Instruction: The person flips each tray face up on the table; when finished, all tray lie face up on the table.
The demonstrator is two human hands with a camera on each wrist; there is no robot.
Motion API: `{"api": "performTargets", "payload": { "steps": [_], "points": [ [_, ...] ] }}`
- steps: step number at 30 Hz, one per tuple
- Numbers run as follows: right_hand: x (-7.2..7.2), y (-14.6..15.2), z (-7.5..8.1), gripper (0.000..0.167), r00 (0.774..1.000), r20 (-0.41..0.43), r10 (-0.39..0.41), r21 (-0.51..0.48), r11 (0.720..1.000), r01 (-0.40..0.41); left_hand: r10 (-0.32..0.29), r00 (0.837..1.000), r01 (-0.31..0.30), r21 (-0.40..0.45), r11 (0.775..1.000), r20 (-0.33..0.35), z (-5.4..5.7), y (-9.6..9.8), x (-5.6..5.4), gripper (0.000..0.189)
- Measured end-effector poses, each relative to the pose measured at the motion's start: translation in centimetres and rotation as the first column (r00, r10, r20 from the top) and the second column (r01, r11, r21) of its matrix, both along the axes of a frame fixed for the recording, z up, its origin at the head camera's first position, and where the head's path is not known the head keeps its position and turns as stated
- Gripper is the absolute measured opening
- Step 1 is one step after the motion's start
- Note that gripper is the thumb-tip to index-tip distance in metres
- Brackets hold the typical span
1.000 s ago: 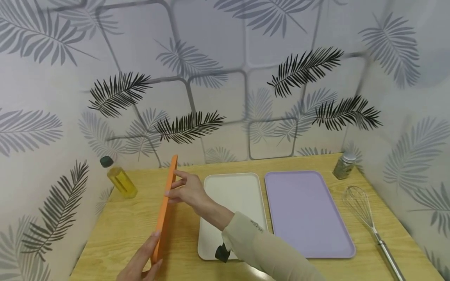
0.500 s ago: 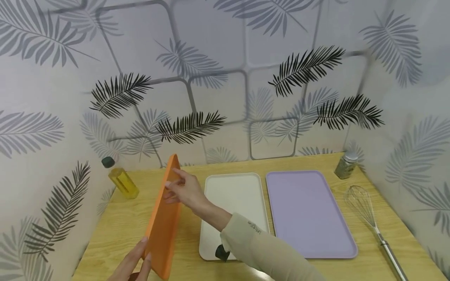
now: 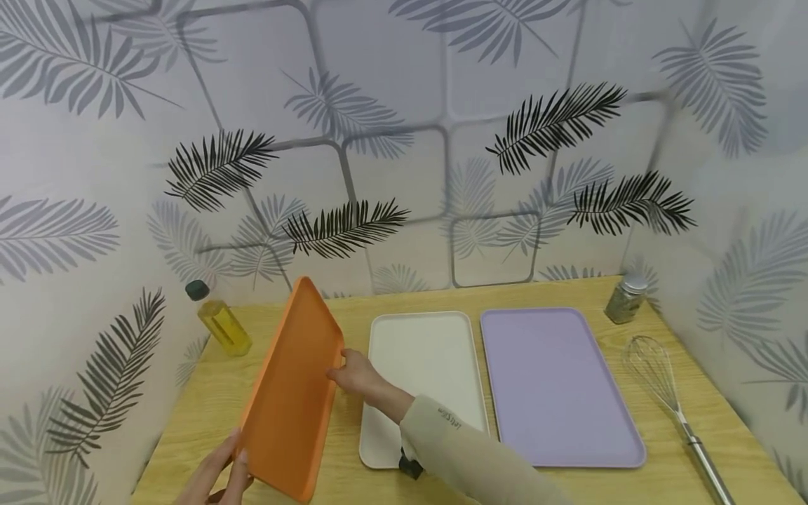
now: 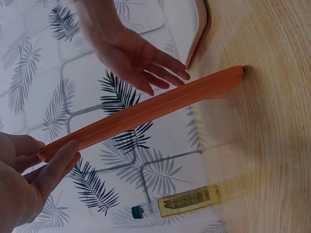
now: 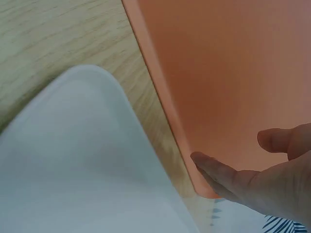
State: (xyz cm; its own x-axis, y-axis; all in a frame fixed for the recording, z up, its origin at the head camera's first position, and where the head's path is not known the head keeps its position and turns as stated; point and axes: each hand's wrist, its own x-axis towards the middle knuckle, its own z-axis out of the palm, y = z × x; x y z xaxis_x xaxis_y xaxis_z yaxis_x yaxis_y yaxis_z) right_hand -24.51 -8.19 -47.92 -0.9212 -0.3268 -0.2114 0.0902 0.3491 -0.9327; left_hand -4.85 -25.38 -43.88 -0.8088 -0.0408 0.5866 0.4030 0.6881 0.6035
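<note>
An orange tray (image 3: 293, 393) stands tilted at the left of the table, its inner face turned right and up. My left hand (image 3: 214, 470) pinches its near left corner between thumb and fingers, as the left wrist view also shows. At the tray's right long edge is my right hand (image 3: 356, 375). In the right wrist view the fingers of that right hand (image 5: 257, 182) are straight, fingertips right at the rim, the thumb spread apart. Beside the orange tray lies a white tray (image 3: 419, 351), partly covered by the right forearm.
A lilac tray (image 3: 558, 386) lies flat right of the white one. Farther right are a metal whisk (image 3: 678, 414) and a small jar (image 3: 626, 300) with a silver lid. A bottle of yellow liquid (image 3: 224, 328) stands at the back left, before the patterned wall (image 3: 404, 175).
The orange tray has turned from nearly edge-on to show its inner face, leaning left. My right hand has slid from its far upper part down to the right edge. The left hand has shifted left.
</note>
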Motion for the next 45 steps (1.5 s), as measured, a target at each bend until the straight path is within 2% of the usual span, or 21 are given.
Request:
{"api": "performTargets", "payload": {
  "steps": [1,2,4,7,11,13,16,20,24,28,31,33,35,37,38,39,40,42,45],
  "points": [
    [0.1,0.0,-0.2,0.060,1.000,0.004,0.004,0.010,1.000,-0.004,0.068,0.996,-0.071,0.042,0.997,0.058,0.3,0.3,0.0,0.040],
    [0.2,0.0,-0.4,0.060,1.000,0.009,0.010,0.020,1.000,-0.010,0.140,0.982,-0.153,0.106,0.982,0.125,0.7,0.8,-0.1,0.044],
    [0.3,0.1,-0.7,0.060,1.000,0.020,0.022,0.030,0.999,-0.023,0.251,0.943,-0.299,0.222,0.928,0.220,1.0,1.3,-0.5,0.035],
    [0.4,0.3,-1.0,0.059,0.999,0.035,0.041,0.034,0.999,-0.042,0.307,0.889,-0.422,0.349,0.837,0.340,0.8,1.1,-1.4,0.034],
    [0.5,0.6,-1.1,0.053,0.999,0.026,0.029,0.041,0.999,-0.030,0.299,0.845,-0.500,0.455,0.737,0.444,-0.2,-0.6,-2.0,0.038],
    [0.4,0.8,-1.1,0.053,1.000,0.029,0.009,0.035,0.999,-0.010,0.291,0.837,-0.520,0.507,0.688,0.463,-0.7,-1.6,-1.9,0.039],
    [0.2,1.1,-1.4,0.055,0.999,0.052,-0.018,-0.008,1.000,0.018,0.266,0.841,-0.527,0.603,0.599,0.471,-1.4,-2.8,-1.7,0.046],
    [-0.1,1.4,-2.0,0.061,0.992,0.124,-0.039,-0.100,0.994,0.052,0.218,0.864,-0.500,0.718,0.483,0.455,-1.8,-4.2,-1.6,0.055],
    [-0.4,1.6,-2.5,0.060,0.984,0.172,-0.049,-0.187,0.979,0.081,0.157,0.881,-0.468,0.781,0.413,0.446,-1.9,-5.5,-1.6,0.062],
    [-0.4,1.6,-2.4,0.057,0.986,0.157,-0.046,-0.227,0.970,0.082,0.135,0.876,-0.479,0.808,0.344,0.462,-1.9,-6.3,-1.9,0.070],
    [-0.4,1.8,-2.0,0.054,0.986,0.153,-0.060,-0.251,0.963,0.098,0.149,0.864,-0.502,0.801,0.325,0.481,-1.9,-6.5,-2.4,0.068],
    [-0.4,2.1,-1.8,0.053,0.984,0.161,-0.073,-0.259,0.959,0.114,0.143,0.862,-0.505,0.796,0.335,0.487,-1.8,-6.7,-2.6,0.065],
    [-0.4,2.3,-1.6,0.053,0.979,0.186,-0.083,-0.288,0.948,0.135,0.122,0.855,-0.513,0.791,0.335,0.503,-1.7,-7.0,-2.8,0.061],
    [-0.5,2.6,-1.6,0.055,0.974,0.207,-0.091,-0.312,0.938,0.154,0.070,0.847,-0.516,0.781,0.353,0.527,-1.6,-7.4,-2.9,0.058],
    [-0.5,2.7,-1.6,0.056,0.971,0.218,-0.094,-0.324,0.932,0.163,0.022,0.846,-0.502,0.780,0.374,0.533,-1.6,-7.9,-2.9,0.056],
    [-0.6,2.8,-1.6,0.056,0.968,0.229,-0.101,-0.336,0.925,0.176,-0.004,0.832,-0.511,0.769,0.383,0.554,-1.5,-8.2,-3.0,0.055],
    [-0.7,2.8,-1.6,0.057,0.966,0.232,-0.110,-0.347,0.919,0.188,-0.032,0.810,-0.523,0.747,0.411,0.585,-1.5,-8.6,-3.2,0.060],
    [-0.8,3.0,-1.6,0.059,0.962,0.243,-0.123,-0.366,0.907,0.209,-0.085,0.789,-0.510,0.725,0.462,0.609,-1.5,-9.3,-3.4,0.060],
    [-0.9,3.3,-1.5,0.059,0.960,0.248,-0.129,-0.386,0.896,0.220,-0.122,0.749,-0.503,0.679,0.535,0.651,-1.3,-10.1,-4.2,0.059]
  ]
}}
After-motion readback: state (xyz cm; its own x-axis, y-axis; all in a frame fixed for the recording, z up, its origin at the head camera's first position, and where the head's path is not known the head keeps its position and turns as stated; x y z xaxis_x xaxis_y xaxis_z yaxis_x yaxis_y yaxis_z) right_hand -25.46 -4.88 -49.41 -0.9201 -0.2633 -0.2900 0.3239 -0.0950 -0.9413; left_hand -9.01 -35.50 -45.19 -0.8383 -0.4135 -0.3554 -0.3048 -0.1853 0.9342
